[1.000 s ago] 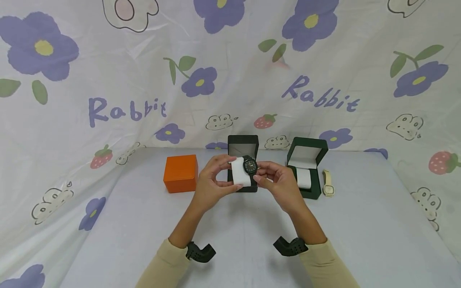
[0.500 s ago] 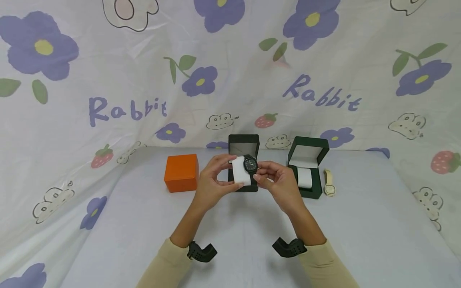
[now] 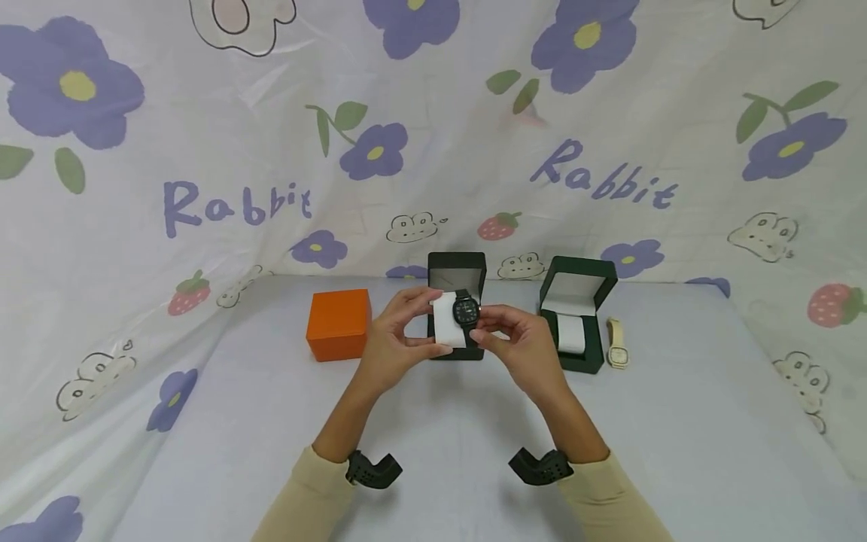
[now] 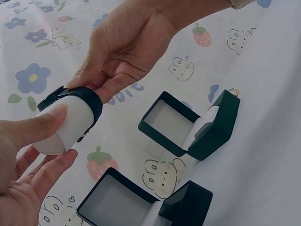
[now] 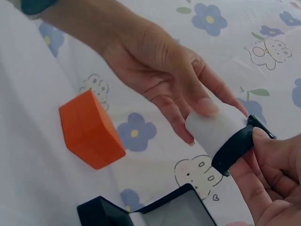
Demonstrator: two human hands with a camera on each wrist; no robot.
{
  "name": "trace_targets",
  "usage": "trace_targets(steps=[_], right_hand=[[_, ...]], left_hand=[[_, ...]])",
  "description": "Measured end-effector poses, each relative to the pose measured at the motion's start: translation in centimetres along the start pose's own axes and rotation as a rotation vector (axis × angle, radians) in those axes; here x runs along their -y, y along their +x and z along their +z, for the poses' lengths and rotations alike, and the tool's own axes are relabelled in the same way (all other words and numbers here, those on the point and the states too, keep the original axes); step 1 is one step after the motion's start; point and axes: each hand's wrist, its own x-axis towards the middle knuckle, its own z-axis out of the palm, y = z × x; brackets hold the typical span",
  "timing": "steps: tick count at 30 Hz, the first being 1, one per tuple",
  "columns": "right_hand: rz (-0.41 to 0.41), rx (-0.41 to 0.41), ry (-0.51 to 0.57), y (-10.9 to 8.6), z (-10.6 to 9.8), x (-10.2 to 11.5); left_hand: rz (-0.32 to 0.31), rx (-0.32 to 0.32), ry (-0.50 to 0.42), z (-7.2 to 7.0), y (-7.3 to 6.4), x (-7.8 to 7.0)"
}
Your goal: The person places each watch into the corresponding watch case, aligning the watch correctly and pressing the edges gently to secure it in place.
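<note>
Above 2 open dark boxes (image 3: 579, 316): both hands (image 3: 460, 342) pinching 1 pillow (image 3: 447, 329) w/ black watch (image 3: 466, 310).

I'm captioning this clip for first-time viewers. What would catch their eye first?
At the centre, the left hand holds a white cushion wrapped by a black watch, which the right hand pinches. Behind stand two open dark boxes; an orange box sits left and a cream watch far right.
</note>
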Motion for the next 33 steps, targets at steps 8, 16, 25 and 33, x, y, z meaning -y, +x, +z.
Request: trace_targets(steps=[8, 16, 25, 33], right_hand=[[-0.128, 0.106, -0.168, 0.1, -0.7, 0.4], [-0.177, 0.146, -0.182, 0.0, -1.1, 0.3], [-0.196, 0.074, -0.183, -0.2, -0.5, 0.1], [-0.207, 0.149, -0.207, 0.0, -1.8, 0.4]], left_hand=[[0.009, 0.015, -0.027, -0.6, 0.0, -0.5], [-0.003, -0.006, -0.032, -0.7, 0.0, -0.6], [0.045, -0.047, -0.038, -0.3, -0.3, -0.6], [0.013, 0.011, -0.053, -0.5, -0.1, -0.6]])
